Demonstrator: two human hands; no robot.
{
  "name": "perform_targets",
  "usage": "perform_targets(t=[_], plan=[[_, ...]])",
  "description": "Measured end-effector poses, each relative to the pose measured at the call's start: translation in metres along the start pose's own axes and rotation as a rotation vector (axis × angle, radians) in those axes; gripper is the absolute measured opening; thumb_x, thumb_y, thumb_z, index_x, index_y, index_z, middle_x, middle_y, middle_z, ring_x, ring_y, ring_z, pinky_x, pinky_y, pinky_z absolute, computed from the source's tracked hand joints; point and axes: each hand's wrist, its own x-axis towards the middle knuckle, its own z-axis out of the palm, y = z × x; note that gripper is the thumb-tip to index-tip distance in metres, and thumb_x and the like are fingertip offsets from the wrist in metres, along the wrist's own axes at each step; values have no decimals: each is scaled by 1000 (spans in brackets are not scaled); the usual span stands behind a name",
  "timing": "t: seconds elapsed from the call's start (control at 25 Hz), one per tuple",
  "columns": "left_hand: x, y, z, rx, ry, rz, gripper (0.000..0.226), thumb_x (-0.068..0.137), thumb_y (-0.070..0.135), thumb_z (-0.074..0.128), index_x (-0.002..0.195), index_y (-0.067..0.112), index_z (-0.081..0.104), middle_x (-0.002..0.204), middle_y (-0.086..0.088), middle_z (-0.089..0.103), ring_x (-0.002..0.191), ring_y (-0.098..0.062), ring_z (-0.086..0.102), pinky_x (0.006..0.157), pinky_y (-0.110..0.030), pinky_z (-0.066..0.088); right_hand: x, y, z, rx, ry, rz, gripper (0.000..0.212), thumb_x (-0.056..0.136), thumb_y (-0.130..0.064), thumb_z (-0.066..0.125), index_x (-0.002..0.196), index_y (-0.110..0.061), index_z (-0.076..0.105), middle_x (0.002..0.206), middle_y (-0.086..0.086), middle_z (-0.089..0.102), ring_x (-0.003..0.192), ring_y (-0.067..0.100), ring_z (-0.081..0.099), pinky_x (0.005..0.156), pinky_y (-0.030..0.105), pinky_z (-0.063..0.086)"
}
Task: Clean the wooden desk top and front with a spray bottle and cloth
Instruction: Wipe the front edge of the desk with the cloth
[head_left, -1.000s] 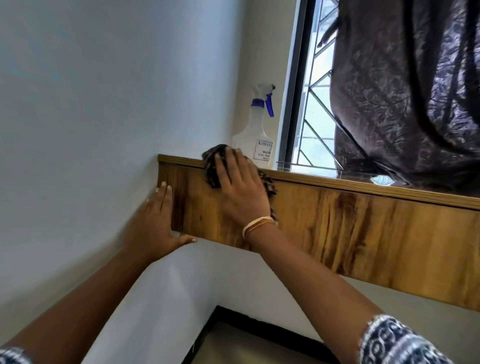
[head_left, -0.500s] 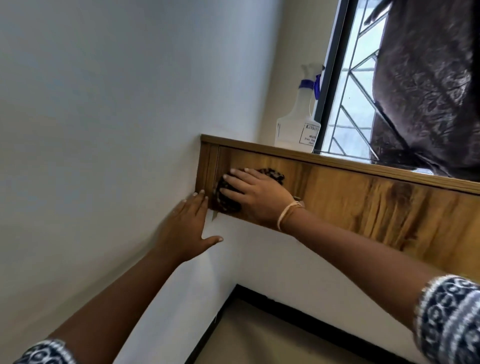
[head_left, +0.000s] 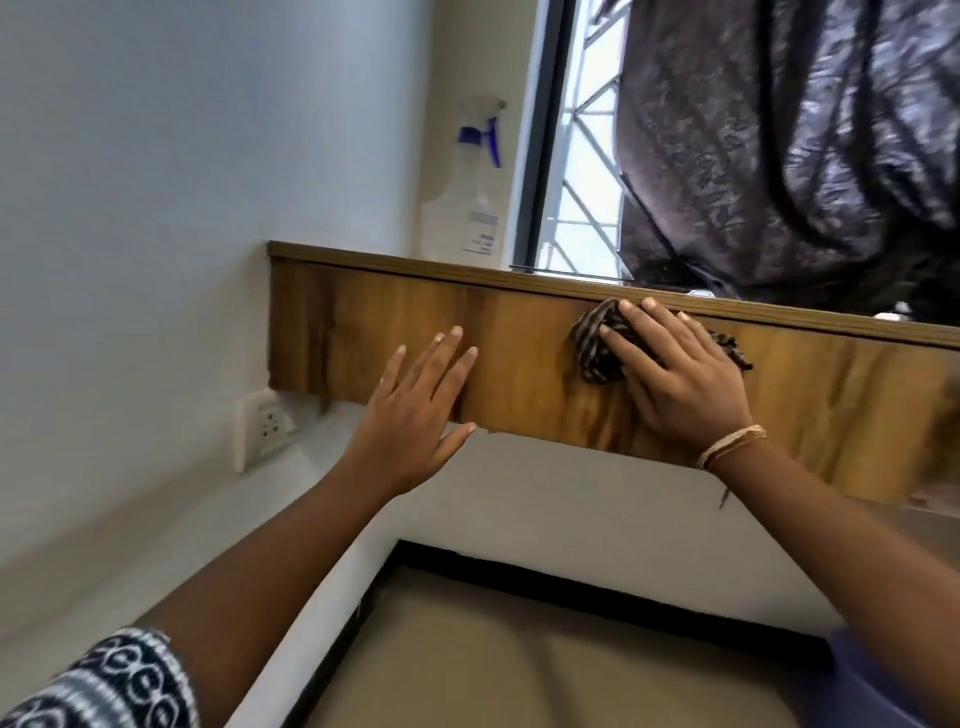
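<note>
The wooden desk front (head_left: 519, 374) runs as a brown panel across the view, seen from below. My right hand (head_left: 675, 374) presses a dark striped cloth (head_left: 595, 345) flat against the panel just under its top edge, fingers straight. My left hand (head_left: 415, 410) lies flat with spread fingers on the lower part of the panel, left of the cloth. A white spray bottle (head_left: 467, 208) with a blue trigger stands on the desk top in the corner by the window frame.
A white wall (head_left: 182, 156) closes the left side, with a wall socket (head_left: 265, 431) below the desk's left end. A window with a metal grille (head_left: 587, 182) and a dark curtain (head_left: 779, 145) are behind the desk. Beige floor (head_left: 519, 649) lies below.
My right hand has slid the cloth from the panel's left end to the right and up under the top edge. My left hand has moved from the wall onto the panel.
</note>
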Motion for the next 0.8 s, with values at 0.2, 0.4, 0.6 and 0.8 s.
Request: perform_targets(t=[0.2,0.4,0.6,0.8], plan=[[85,116,-17,-104,133,165,68,98,48,37,154,11,23,163,-10,15,150,-23,14,120,-48,19,-67,53,-25,-98,50,279,44,97,-15,51,141,-14,50,151,17,42,141,32,38,113,46,35],[153,198,-33,-192,193,237,62,97,37,42,152,10,28,160,-10,25,148,-24,22,120,-46,20,-95,73,-36,-72,158,650,43,99,-15,46,141,-7,49,152,18,39,143,34,33,116,47,30],[191,228,-24,-238,190,238,54,98,27,44,148,10,35,144,-10,49,132,-26,46,112,-42,33,-97,76,-33,-51,270,877,42,101,-16,43,140,-2,48,152,20,37,144,35,31,118,45,28],[196,234,-4,-307,458,134,34,92,30,59,119,10,61,102,-7,61,93,-26,57,84,-37,44,-94,73,-30,-66,265,901,43,101,-14,45,144,-5,44,155,18,35,146,31,27,121,40,22]])
